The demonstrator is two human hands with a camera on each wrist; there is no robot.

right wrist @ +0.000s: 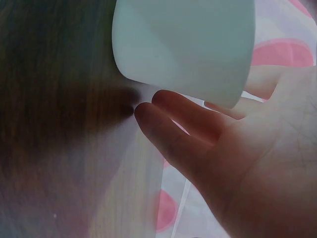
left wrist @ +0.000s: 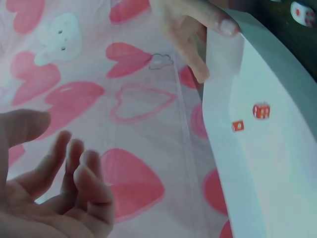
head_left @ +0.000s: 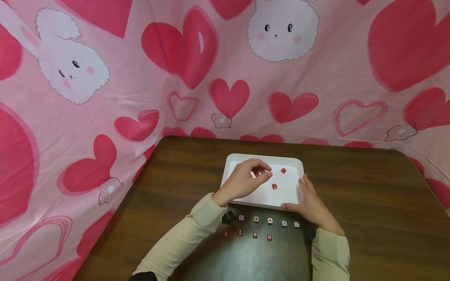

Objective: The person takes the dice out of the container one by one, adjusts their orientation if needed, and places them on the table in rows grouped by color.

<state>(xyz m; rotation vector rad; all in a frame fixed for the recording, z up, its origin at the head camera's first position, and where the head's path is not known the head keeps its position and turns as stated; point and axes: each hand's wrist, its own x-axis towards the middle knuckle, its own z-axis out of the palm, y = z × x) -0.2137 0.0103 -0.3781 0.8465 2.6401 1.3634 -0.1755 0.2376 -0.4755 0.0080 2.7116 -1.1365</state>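
Note:
A shallow white tray [head_left: 288,199] rests on the table with two red dice inside, a nearer die [head_left: 274,186] and a farther die [head_left: 283,171]. Over the tray's left half hovers my left hand [head_left: 242,181], its fingers loosely bent. In the left wrist view a gap separates thumb [left wrist: 25,126] and fingers, with nothing between them. My right hand [head_left: 311,203] grips the tray's near right corner, thumb at the near side and fingers along the right side. The right wrist view shows those fingers [right wrist: 168,134] against the tray's outer wall.
Nearer than the tray, a row of several white dice [head_left: 270,221] lies on the dark wooden table [head_left: 369,203]. In front of it is a row of several red dice [head_left: 254,235]. A pink heart-patterned cloth [head_left: 239,58] hangs behind and left of the table.

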